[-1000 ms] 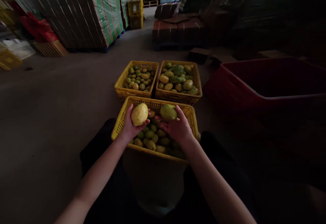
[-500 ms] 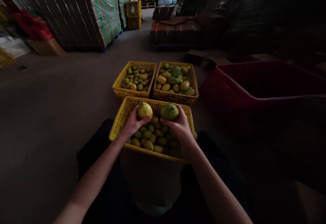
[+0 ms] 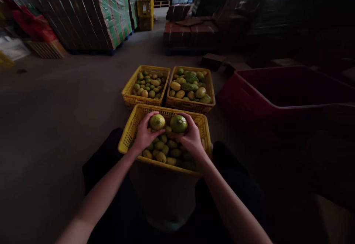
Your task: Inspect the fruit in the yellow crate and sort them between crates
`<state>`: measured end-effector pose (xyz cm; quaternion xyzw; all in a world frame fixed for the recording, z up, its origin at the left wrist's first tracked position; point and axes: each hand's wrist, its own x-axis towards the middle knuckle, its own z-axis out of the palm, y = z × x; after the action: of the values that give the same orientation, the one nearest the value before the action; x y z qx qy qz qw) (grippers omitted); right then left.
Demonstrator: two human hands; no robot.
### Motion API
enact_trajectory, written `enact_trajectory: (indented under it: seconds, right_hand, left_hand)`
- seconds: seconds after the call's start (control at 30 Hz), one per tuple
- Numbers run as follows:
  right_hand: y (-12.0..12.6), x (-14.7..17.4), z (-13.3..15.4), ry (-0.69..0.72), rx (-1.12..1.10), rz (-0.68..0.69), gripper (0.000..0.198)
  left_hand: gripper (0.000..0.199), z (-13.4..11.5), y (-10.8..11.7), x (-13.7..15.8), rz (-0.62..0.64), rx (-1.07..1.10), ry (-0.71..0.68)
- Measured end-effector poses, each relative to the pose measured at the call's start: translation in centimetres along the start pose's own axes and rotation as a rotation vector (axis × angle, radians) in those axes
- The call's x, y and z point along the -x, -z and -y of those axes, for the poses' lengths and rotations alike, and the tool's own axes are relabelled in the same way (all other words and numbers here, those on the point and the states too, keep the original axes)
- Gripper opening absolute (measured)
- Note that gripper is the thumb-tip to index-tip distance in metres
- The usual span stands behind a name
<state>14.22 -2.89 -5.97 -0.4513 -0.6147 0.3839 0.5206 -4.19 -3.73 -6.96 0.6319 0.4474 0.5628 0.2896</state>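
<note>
My left hand (image 3: 144, 136) is closed around a yellowish-green papaya (image 3: 157, 122). A greener papaya (image 3: 179, 124), its stem end facing me, sits in the grip of my right hand (image 3: 192, 136). The two fruits are side by side, slightly apart, over the near yellow crate (image 3: 125, 137). Inside that crate lie many smaller green and yellow fruits (image 3: 161, 157), partly covered by my hands and in shadow at the right. My thumbs point inward beneath the held fruits.
Behind the near crate stand a left yellow crate (image 3: 128, 98) of small fruits and a right yellow crate (image 3: 191, 106) with larger ones. A big red bin (image 3: 238, 100) is at right. Wrapped pallet stacks (image 3: 107, 14) and stacked cartons (image 3: 191, 35) stand farther back.
My right hand has moved left and turned the green papaya so its stem end faces me. The yellowish papaya has also tilted toward me and dropped slightly.
</note>
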Motion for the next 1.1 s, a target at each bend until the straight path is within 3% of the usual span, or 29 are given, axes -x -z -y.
enact_trajectory:
  seconds: [0.23,0.4,0.53,0.67,0.83,0.97,1.1]
  right_hand:
    - [-0.3,0.1,-0.1,0.002,0.014,0.0,0.059]
    - [-0.5,0.2,-0.1,-0.021,0.025,-0.019,0.059]
    - [-0.4,0.3,0.1,-0.067,0.01,-0.024,0.058]
    - [-0.4,0.2,0.2,-0.156,-0.057,-0.018,0.057]
    - [-0.7,0.4,0.1,-0.301,-0.088,-0.031,0.057]
    - [-1.0,0.8,0.9,-0.411,-0.176,-0.052,0.059]
    - [-0.8,0.9,1.8,-0.594,-0.314,-0.046,0.049]
  left_hand:
    - [0.055,0.2,-0.2,0.1,-0.007,-0.004,0.009]
    - [0.056,0.2,-0.2,0.0,-0.056,0.009,0.119]
    - [0.056,-0.4,-0.1,-0.3,-0.139,0.099,0.316]
    - [0.052,-0.7,-0.3,-0.3,-0.238,0.311,0.651]
    - [0.022,0.2,-1.2,-0.1,-0.183,0.691,1.101]
    - [0.017,0.2,-1.5,-0.6,-0.219,0.927,1.186]
    - [0.019,-0.9,-1.1,-1.2,-0.319,0.929,1.138]
